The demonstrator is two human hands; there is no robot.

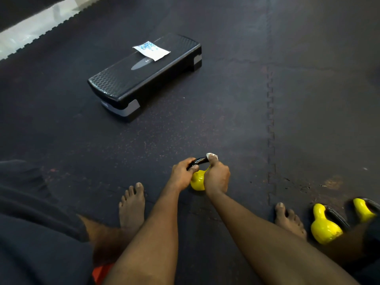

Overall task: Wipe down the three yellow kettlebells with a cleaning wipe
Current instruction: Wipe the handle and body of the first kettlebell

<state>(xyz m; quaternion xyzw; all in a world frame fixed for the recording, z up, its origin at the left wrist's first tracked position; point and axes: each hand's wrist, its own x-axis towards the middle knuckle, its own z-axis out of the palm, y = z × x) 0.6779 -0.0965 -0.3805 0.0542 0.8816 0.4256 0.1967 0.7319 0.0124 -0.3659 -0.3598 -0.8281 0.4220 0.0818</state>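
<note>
- Hands at lower centre: the left hand (183, 173) grips the black handle (198, 160) of a yellow kettlebell (197, 182) standing on the floor mat (226, 120), while the right hand (217, 177) pinches a white wipe (211, 155) to that handle
- A second kettlebell (323, 227) and a third kettlebell (363, 210) sit at lower right
- Probably dense, rigid and slick once damp, so the handle looks the surest hold
</note>
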